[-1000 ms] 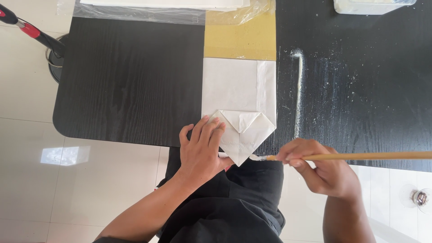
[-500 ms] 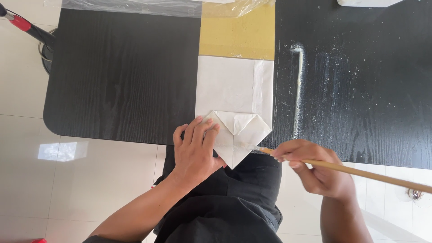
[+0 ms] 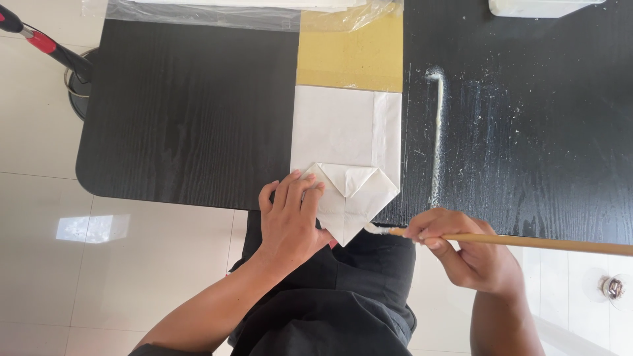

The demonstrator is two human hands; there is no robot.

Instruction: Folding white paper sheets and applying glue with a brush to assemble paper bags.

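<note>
Black wood-grain table (image 3: 184, 118) w/ folded white paper bag (image 3: 346, 158) at near edge, centre. Left hand (image 3: 290, 221) flat, fingers spread, pressing bag's folded pointed bottom flap, gripping nothing. Right hand (image 3: 471, 254), near-right of bag, fingers pinched tight on long thin wooden brush (image 3: 501, 240); white bristle tip touching flap's near point. White powdery streak (image 3: 435, 132) on table, right of bag.
</note>
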